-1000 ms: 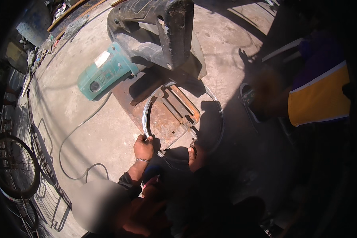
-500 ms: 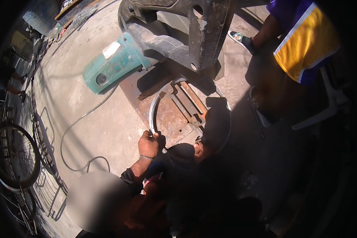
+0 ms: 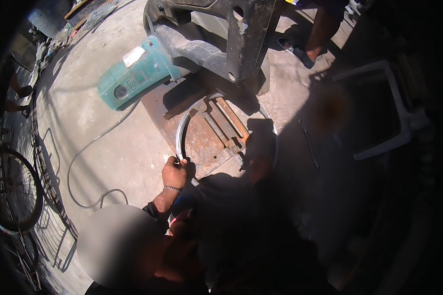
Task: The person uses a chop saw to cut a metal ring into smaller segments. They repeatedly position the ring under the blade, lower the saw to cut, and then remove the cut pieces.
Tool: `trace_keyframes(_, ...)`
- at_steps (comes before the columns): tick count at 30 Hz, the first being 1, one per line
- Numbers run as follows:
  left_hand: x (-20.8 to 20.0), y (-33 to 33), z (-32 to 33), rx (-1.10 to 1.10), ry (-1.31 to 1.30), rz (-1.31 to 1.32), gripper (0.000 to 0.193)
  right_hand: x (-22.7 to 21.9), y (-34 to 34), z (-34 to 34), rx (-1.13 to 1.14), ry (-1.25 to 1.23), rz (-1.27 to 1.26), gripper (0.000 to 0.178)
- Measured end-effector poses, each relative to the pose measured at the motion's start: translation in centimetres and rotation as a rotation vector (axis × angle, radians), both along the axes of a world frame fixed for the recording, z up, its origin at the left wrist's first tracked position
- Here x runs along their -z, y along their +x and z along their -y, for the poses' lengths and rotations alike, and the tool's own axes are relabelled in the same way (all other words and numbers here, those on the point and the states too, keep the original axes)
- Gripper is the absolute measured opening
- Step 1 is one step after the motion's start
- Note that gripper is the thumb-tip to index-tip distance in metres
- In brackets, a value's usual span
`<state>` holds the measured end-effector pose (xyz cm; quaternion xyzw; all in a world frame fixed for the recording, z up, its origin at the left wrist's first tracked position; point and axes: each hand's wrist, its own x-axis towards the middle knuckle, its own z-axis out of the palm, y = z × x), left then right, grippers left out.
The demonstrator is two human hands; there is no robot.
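My left hand (image 3: 174, 172), with a bracelet at the wrist, is closed round the left side of a silvery hoop (image 3: 182, 129). The hoop looks like bent metal or coiled wire, and its near part fades into shadow. It lies around the rusty clamp (image 3: 220, 123) on the base plate (image 3: 157, 110) of a cut-off saw. The saw's teal motor (image 3: 133, 78) is beyond, to the left. In dark shade at the clamp's near end is my right hand (image 3: 259, 169); its fingers and anything in them are hard to make out.
The saw's dark arm and guard (image 3: 248, 44) stand above the plate. A power cord (image 3: 76, 157) curls over the concrete. To the right lie a wrench-like tool (image 3: 308, 143) and a pale frame (image 3: 403, 118). A person's foot (image 3: 299, 53) is at far right, a bicycle wheel (image 3: 15, 189) at left.
The view has shifted slightly. The person at right has moved away toward the back, uncovering the tool and pale frame. My right hand has moved a little right, deeper into shade; my left keeps its hold.
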<state>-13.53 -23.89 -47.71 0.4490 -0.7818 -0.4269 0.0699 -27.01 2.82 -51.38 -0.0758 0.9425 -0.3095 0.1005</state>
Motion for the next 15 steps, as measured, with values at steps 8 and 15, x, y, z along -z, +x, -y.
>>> trace_keyframes(8,-0.5,0.1,0.1,-0.009,-0.013,0.027,0.028,2.3,6.1,3.2,-0.208,0.040,0.010,0.026)
trace_keyframes(15,-1.1,0.0,-0.3,0.008,-0.017,0.071,0.029,1.4,9.6,2.9,-0.115,-0.160,-0.248,0.026)
